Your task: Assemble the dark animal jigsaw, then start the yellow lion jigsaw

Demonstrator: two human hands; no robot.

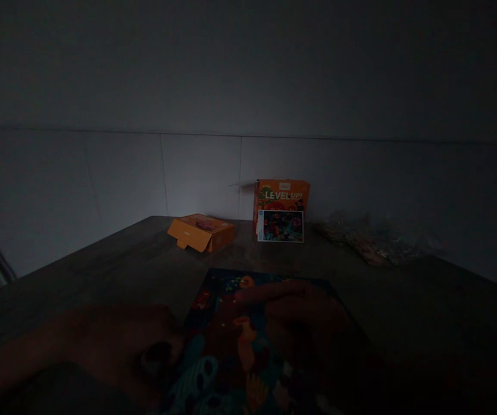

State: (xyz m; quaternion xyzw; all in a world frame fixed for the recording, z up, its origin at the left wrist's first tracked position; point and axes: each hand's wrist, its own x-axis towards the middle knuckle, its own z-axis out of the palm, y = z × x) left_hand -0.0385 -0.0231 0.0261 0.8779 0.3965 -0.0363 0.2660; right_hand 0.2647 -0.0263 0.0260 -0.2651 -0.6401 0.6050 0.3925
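Note:
A dark, colourful picture [246, 346], which looks like a jigsaw puzzle, lies flat in front of me on the table. My left hand [122, 346] is at its left edge, thumb and fingers curled toward each other; anything between them is lost in shadow. Over the upper right part of the picture is my right hand [304, 314]. Its index finger stretches left across the surface, while the other fingers bend under and fade into the dark. I cannot make out any loose piece in it.
An orange box [203, 230] with a flap hanging out lies at the back left. Behind the picture stands an orange "LEVEL UP!" box [283, 190], a printed picture card [281, 226] leaning on it. Crumpled clear plastic bags [378, 236] lie back right, near the wall [200, 173].

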